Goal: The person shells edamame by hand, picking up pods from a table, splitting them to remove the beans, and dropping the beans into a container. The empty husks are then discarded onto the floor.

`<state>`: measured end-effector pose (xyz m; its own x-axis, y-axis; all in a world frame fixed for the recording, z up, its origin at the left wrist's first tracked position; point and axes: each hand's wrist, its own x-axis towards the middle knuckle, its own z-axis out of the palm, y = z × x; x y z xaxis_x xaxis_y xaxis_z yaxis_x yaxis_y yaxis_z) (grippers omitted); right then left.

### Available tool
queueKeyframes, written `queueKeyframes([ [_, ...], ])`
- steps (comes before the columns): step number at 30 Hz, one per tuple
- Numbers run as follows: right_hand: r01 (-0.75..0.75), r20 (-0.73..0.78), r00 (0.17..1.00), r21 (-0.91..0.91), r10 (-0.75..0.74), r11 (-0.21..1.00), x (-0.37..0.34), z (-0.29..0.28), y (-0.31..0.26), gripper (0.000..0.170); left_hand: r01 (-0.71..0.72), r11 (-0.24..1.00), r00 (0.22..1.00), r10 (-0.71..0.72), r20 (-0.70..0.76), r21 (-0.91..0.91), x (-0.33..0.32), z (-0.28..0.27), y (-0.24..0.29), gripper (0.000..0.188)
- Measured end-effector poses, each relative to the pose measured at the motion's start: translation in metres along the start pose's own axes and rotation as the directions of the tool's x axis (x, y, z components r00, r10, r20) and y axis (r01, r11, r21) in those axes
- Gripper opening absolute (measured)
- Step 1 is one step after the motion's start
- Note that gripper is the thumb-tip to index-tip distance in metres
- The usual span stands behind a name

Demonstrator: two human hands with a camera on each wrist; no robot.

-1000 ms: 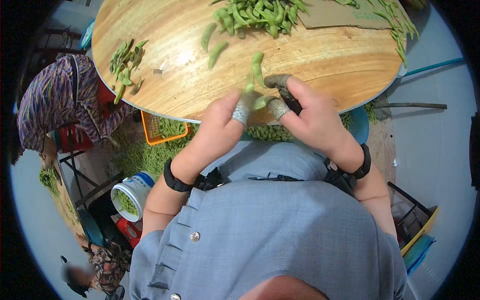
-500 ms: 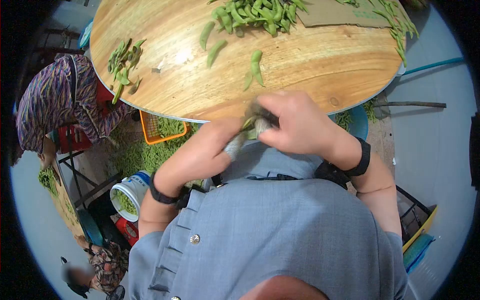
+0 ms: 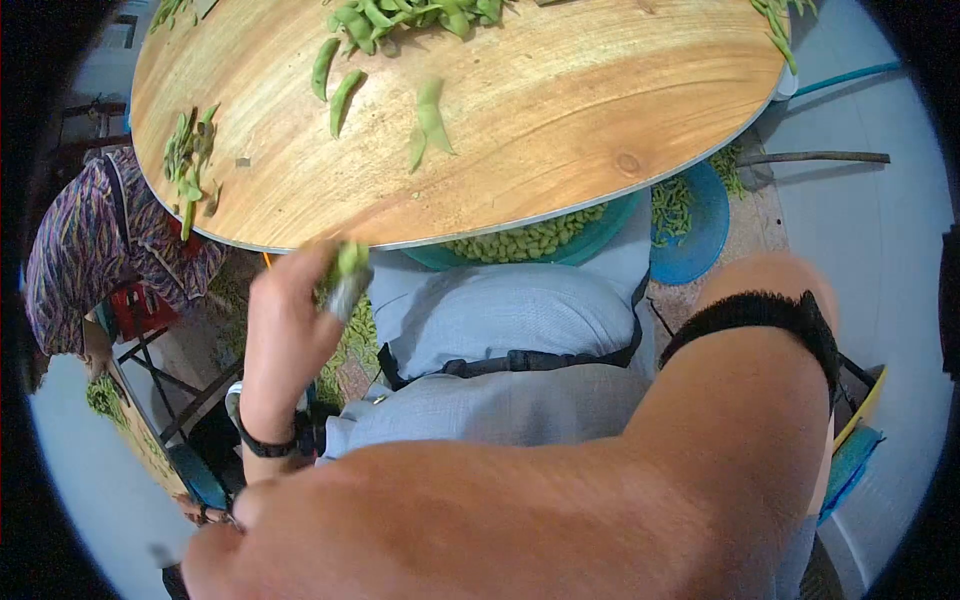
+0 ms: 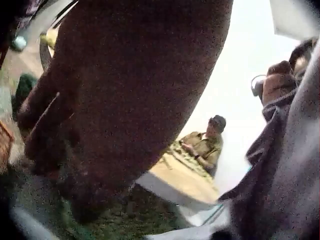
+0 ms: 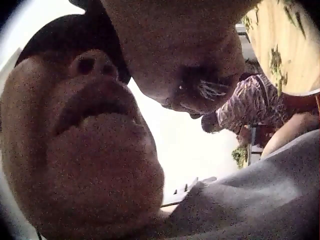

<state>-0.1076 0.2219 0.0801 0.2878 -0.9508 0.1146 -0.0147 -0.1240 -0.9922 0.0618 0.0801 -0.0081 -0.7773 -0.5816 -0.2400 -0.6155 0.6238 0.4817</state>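
Note:
In the head view my left hand (image 3: 292,325) is just off the table's near edge, with a pale cover on the thumb. It pinches green soybean pods (image 3: 350,260) between thumb and fingers. Raised close before the head camera, my right hand (image 3: 450,510) crosses the lower part of that view, its wrist band (image 3: 755,325) at the right. The right wrist view shows this hand (image 5: 185,55) beside the face, in shadow; I cannot tell whether it holds anything. A forked soybean pod (image 3: 430,120) lies on the round wooden table (image 3: 560,120).
More soybean pods (image 3: 375,25) are heaped at the table's far side, with a smaller bunch (image 3: 187,155) at left. Under the near edge, a teal basin (image 3: 615,215) holds shelled beans. A blue basin (image 3: 712,220) stands right of it. Another person (image 3: 75,255) bends at left.
Both hands were working together at a pod by the table edge; now they are apart. The left moved left with pods, the right rose toward the face. The head view has shifted.

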Motion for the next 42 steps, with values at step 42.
queueKeyframes([
  [42, -0.103, -0.48, 0.804, 0.467, 0.35, 0.878, 0.014, -0.075, 0.131, 0.01, 0.461, -0.153, 0.877, 0.229, 0.422, -0.874, 0.067, 0.029, 0.021, 0.028],
])
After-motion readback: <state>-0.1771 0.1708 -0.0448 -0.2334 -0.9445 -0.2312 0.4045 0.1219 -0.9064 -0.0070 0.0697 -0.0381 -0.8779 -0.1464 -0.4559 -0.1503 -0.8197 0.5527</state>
